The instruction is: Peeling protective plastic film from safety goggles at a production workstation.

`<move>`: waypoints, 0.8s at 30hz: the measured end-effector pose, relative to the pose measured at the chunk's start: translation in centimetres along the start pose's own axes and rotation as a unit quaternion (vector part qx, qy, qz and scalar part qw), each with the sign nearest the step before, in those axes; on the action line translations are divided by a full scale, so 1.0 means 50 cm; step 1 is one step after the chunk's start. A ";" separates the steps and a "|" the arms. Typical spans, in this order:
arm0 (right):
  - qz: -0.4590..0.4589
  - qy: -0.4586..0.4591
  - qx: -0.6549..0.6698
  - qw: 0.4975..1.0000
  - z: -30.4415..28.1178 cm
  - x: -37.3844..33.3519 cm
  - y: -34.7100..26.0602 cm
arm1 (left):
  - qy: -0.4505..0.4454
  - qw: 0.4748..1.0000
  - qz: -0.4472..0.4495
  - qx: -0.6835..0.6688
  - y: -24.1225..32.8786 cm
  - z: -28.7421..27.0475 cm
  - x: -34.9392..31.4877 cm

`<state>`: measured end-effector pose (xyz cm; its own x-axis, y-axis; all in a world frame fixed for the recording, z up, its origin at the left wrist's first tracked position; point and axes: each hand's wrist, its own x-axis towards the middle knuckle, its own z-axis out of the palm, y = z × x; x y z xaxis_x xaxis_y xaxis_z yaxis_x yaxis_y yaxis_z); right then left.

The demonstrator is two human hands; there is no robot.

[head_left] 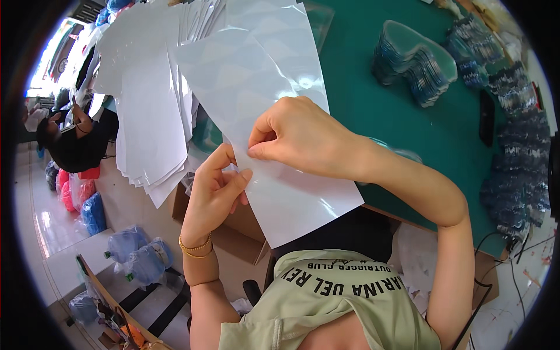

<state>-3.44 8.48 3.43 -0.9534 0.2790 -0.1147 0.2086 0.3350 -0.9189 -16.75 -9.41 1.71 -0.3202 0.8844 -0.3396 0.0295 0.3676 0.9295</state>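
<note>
A glossy white sheet point(306, 201) hangs over the near edge of the green table and slants toward my body. My left hand point(219, 186) pinches its left edge between thumb and fingers. Just above and to the right, my right hand point(303, 137) is closed over the sheet, thumb and index finger pressed together at the same edge. Whether a thin film is being parted there is too small to see. Another glossy sheet point(283, 32) lies beneath at the far side. Part of a clear plastic piece point(396, 150) shows behind my right wrist.
A fanned pile of white sheets point(146, 105) overhangs the table's left side. Stacks of clear curved plastic pieces point(417, 55) stand on the green table point(350, 58), with more along its right edge near a black flat object point(486, 118). Large blue bottles point(146, 259) and a seated person point(76, 134) are leftward.
</note>
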 end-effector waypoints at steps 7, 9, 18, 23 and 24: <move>-0.023 0.010 0.007 1.000 0.010 -0.003 0.010 | -0.004 0.999 0.023 -0.036 0.003 0.007 -0.002; 0.006 0.019 0.078 0.997 -0.003 -0.010 0.014 | 0.007 0.998 0.001 -0.069 0.015 0.008 -0.010; -0.142 0.123 0.778 0.600 -0.199 -0.237 0.125 | 0.114 0.977 -0.030 -0.180 -0.025 -0.016 -0.025; -0.328 0.122 0.548 0.760 -0.196 -0.374 0.116 | 0.332 0.913 0.138 0.194 0.010 0.013 -0.064; -0.317 0.180 0.492 0.791 -0.155 -0.367 0.094 | 0.288 0.935 0.177 0.107 0.027 0.046 -0.077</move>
<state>16.72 11.90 4.15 -0.6370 0.6334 0.4394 -0.7261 -0.3014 -0.6181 -13.31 -11.66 3.94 -0.7097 0.6824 0.1751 0.3995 0.1851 0.8979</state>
